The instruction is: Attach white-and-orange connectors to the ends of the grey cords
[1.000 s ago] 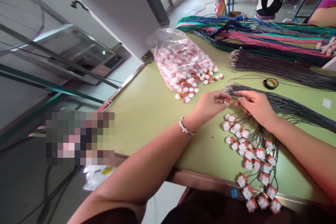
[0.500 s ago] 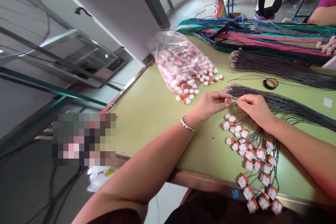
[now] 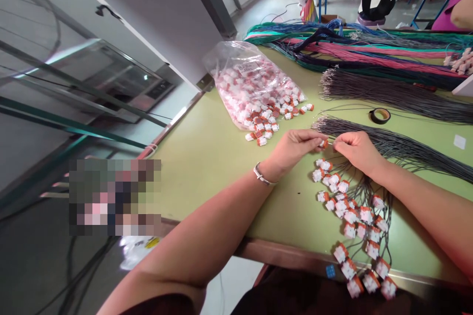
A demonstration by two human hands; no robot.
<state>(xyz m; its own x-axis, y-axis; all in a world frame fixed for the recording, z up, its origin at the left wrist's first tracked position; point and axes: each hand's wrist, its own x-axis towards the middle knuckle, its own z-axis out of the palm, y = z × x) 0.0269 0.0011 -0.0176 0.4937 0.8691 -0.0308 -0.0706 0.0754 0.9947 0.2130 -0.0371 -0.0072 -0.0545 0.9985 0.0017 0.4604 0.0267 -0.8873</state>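
Note:
Between the thumb and fingers of my left hand (image 3: 295,145) is a small white and orange connector housing (image 3: 324,143). My right hand (image 3: 354,150) pinches a thin wire (image 3: 331,141) whose end points left, at the housing; whether it sits inside is too small to tell. Below my hands, several wired connectors (image 3: 350,215) lie in a loose cluster, some hanging over the table's front edge. A bundle of dark wires (image 3: 391,142) with bare metal ends runs behind my right hand. Loose housings (image 3: 261,134) spill from a clear plastic bag (image 3: 246,76) beyond my left hand.
A roll of black tape (image 3: 380,116) lies between the near bundle and a second dark wire bundle (image 3: 391,93). Pink, green and blue wires (image 3: 347,49) stretch across the back of the green table (image 3: 207,167). A person in a purple top (image 3: 453,10) is at the far right.
My left fingers have turned the housing, so its white side shows where its gridded orange face showed before. The wire stays beside it in my right hand. The whole view has shifted slightly.

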